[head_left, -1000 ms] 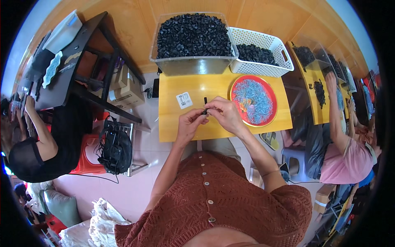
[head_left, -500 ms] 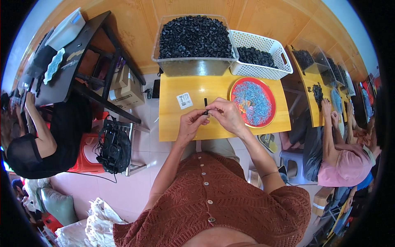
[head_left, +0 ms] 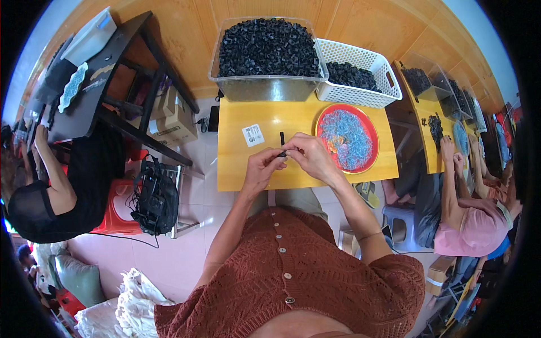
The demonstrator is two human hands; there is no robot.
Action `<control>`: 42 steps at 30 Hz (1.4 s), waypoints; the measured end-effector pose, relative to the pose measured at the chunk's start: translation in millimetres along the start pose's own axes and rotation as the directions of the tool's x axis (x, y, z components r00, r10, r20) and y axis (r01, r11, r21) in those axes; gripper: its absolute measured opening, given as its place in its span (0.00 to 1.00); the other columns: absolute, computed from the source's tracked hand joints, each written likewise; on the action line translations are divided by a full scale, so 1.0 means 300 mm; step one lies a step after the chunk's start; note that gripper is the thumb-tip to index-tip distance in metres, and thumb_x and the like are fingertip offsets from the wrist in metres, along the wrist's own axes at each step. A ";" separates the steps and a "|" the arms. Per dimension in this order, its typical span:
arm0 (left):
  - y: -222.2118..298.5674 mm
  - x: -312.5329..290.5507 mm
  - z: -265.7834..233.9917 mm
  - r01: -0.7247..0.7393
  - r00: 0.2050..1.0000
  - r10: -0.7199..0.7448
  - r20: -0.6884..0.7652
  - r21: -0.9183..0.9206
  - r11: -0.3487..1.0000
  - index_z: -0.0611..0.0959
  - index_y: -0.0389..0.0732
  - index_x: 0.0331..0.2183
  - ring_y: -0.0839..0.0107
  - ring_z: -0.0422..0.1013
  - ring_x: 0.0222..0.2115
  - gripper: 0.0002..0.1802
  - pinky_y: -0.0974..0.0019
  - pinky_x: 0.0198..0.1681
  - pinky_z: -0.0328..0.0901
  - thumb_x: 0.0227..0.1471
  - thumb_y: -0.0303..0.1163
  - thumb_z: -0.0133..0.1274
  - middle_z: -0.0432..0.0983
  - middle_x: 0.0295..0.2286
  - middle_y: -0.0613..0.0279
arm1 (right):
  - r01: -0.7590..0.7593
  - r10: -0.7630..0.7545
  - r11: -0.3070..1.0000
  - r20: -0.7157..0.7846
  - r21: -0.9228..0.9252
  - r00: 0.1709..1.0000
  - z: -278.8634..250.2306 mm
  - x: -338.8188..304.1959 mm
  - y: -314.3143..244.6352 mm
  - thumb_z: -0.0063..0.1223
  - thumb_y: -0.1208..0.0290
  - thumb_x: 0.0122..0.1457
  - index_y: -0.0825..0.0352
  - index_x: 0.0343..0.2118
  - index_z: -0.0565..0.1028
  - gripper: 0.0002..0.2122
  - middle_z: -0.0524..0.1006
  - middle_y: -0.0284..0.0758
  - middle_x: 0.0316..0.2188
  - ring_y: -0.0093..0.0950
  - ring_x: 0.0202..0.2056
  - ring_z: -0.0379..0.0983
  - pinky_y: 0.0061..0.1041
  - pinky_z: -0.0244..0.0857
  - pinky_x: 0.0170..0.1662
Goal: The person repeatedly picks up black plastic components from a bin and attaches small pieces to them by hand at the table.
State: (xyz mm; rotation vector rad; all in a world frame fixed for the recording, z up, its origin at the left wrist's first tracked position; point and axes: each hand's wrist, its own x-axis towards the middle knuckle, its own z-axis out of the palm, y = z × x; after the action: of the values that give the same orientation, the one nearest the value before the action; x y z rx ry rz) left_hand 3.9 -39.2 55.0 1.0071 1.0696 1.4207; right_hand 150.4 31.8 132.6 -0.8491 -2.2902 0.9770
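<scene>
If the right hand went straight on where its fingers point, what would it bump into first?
Just past the small black piece at its fingertips, the right hand would probably bump the left hand first; their fingers are so close that depth is hard to judge.

Your view is bright, with a small glare on the yellow tabletop (head_left: 239, 169) and shine on the floor tiles (head_left: 191, 248). Fisheye distortion bows the wooden wall panels (head_left: 389, 25); the corners are black.
</scene>
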 end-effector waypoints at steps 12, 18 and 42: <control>0.018 -0.001 0.003 0.024 0.998 -0.032 0.047 0.165 0.986 0.78 0.33 0.34 0.80 0.68 0.21 0.09 0.77 0.25 0.65 0.50 0.26 0.50 0.72 0.23 0.65 | -0.006 0.007 1.000 0.042 -0.012 0.999 0.013 -0.008 0.022 0.48 0.81 0.47 0.73 0.25 0.69 0.02 0.71 0.43 0.23 0.42 0.28 0.70 0.36 0.62 0.30; 0.002 0.003 0.013 0.048 0.997 -0.057 0.047 0.166 0.985 0.79 0.33 0.34 0.80 0.67 0.20 0.09 0.77 0.24 0.64 0.49 0.26 0.50 0.72 0.21 0.66 | -0.050 0.054 0.998 0.084 -0.047 0.995 0.013 -0.013 0.035 0.47 0.82 0.46 0.73 0.23 0.68 0.01 0.70 0.45 0.22 0.44 0.28 0.69 0.37 0.61 0.30; -0.061 0.010 0.045 0.231 0.968 -0.218 -0.122 0.113 0.966 0.81 0.34 0.28 0.85 0.58 0.12 0.07 0.78 0.13 0.51 0.46 0.28 0.53 0.71 0.16 0.70 | 0.076 -0.111 0.954 -0.106 -0.290 0.988 0.152 -0.084 0.102 0.51 0.83 0.39 0.70 0.32 0.68 0.13 0.65 0.42 0.29 0.41 0.34 0.64 0.35 0.62 0.35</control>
State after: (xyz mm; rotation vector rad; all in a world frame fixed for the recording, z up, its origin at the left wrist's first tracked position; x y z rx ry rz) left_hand 21.0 -33.9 40.7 0.8733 1.3241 1.2462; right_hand 148.3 10.3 76.1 -0.8779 -2.3745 0.5448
